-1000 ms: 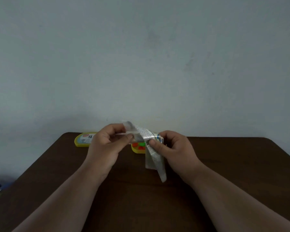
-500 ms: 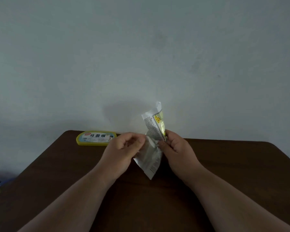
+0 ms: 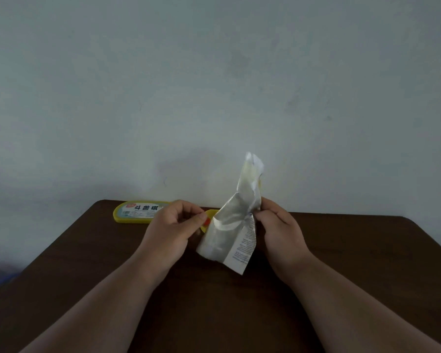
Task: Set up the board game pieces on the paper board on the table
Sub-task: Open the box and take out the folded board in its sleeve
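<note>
Both hands pinch the folded paper board: right hand at its crease, left hand at the edge. Pulling too hard could tear it.

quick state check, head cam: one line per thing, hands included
folded paper sheet: off the table, partly unfolded, crumpled, top end sticking up
left hand: fingers curled, pinching the sheet's left edge
right hand: pinching the sheet at its right side
yellow lid: flat on the table's far edge, label up
yellow tray: mostly hidden behind the left hand and sheet, red piece showing
table: dark brown, board not laid out yet
</note>
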### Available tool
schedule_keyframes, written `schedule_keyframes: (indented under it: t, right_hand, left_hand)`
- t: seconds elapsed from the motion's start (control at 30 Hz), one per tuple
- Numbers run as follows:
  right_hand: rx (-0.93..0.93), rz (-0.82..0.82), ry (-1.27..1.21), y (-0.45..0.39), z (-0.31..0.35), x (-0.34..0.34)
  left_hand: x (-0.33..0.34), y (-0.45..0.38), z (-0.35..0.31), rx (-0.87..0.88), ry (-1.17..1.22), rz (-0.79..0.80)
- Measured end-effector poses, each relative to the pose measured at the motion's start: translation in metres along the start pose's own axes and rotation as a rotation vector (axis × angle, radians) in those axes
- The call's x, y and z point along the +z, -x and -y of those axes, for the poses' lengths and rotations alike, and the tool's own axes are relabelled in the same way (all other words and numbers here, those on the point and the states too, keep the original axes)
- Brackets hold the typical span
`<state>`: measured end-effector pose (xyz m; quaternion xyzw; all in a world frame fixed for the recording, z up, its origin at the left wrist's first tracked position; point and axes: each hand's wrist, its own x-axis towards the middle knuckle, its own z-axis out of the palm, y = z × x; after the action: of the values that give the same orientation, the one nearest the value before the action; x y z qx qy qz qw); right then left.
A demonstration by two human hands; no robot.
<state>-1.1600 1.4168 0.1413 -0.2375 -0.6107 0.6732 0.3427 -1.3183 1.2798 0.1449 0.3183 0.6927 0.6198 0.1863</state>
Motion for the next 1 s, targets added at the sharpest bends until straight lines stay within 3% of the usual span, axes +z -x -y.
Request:
schedule_keyframes:
  t: [0.17, 0.27, 0.47, 0.63, 0.83, 1.0]
  right_hand:
    - [-0.035, 0.035, 0.099, -0.002, 0.001, -0.001]
    - [-0.111, 0.066, 0.229, 0.000, -0.003, 0.000]
    - [-0.205, 0.034, 0.432, 0.003, -0.003, 0.002]
    - [-0.216, 0.063, 0.415, 0.003, -0.006, 0.002]
    - [-0.146, 0.002, 0.401, 0.001, -0.003, 0.001]
    - [-0.121, -0.068, 0.232, 0.000, -0.005, 0.001]
  left_hand:
    - [-0.001, 0.003, -0.003, 0.074, 0.007, -0.016]
    - [0.003, 0.011, -0.008, 0.136, 0.010, 0.071]
    - [0.008, 0.017, -0.014, 0.054, 0.092, 0.259]
    - [0.008, 0.011, -0.005, 0.039, 0.060, 0.173]
    - [0.005, -0.001, -0.002, -0.156, 0.557, 0.189]
    - [-0.001, -0.001, -0.006, -0.269, 0.776, 0.187]
